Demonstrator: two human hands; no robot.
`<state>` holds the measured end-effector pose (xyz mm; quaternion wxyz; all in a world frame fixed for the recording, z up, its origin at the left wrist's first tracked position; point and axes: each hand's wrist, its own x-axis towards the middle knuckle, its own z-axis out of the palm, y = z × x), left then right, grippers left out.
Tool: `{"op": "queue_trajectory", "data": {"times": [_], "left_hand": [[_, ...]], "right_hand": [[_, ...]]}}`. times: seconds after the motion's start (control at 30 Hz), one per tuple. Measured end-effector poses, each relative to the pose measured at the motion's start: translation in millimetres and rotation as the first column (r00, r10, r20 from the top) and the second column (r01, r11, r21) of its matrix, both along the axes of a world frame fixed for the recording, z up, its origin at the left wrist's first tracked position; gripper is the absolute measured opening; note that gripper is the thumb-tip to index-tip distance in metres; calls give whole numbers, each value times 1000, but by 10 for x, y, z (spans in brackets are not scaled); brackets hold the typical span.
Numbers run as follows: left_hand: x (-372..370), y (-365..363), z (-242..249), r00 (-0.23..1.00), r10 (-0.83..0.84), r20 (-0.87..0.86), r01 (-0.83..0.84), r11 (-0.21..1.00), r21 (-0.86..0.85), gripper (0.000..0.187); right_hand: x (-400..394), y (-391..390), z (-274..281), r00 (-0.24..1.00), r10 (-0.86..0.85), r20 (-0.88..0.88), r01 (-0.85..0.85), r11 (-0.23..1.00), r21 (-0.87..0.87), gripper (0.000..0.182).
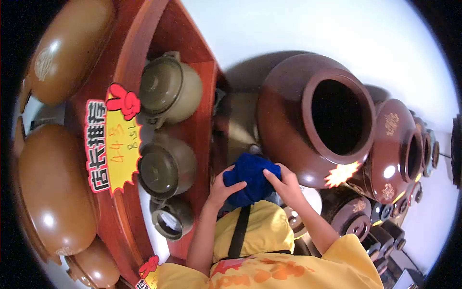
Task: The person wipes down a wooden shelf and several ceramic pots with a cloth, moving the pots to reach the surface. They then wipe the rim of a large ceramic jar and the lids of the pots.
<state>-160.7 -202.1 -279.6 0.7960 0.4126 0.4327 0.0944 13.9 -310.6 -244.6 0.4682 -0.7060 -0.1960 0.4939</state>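
Observation:
A bunched blue cloth (252,179) is between my two hands, in front of my body. My left hand (224,185) grips its left side, the thumb lying on top of the cloth. On the right side, my right hand (284,182) holds the same cloth, its thumb pressed on the upper face. Just beyond the right hand stands a large brown glazed jar (284,120) with a wide dark mouth. Below the cloth are a yellow bag (269,226) with a black strap and a yellow shirt.
Red wooden shelving (202,139) at the left holds lidded green-brown pots (185,91) and large brown vessels (55,188). A yellow price sign (122,144) hangs on its edge. More brown jars (392,144) line the right side by a white wall (313,29).

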Motion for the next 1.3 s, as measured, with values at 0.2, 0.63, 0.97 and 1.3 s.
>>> {"op": "queue_trajectory", "data": {"times": [0.2, 0.63, 0.97, 1.3], "left_hand": [[-281, 145, 41, 985, 166, -51, -165, 986, 17, 61], [-708, -103, -393, 853, 370, -368, -401, 916, -9, 61], [-860, 20, -374, 666, 741, 85, -733, 672, -111, 67], [-517, 155, -552, 674, 735, 72, -736, 662, 142, 66]], "right_hand": [[-43, 220, -145, 960, 259, 108, -270, 957, 102, 39], [-499, 1043, -603, 892, 276, 358, -441, 703, 558, 22], [-442, 1409, -1687, 667, 176, 724, -303, 952, 47, 29], [-1092, 2148, -2283, 675, 196, -712, 201, 879, 432, 52]]}}
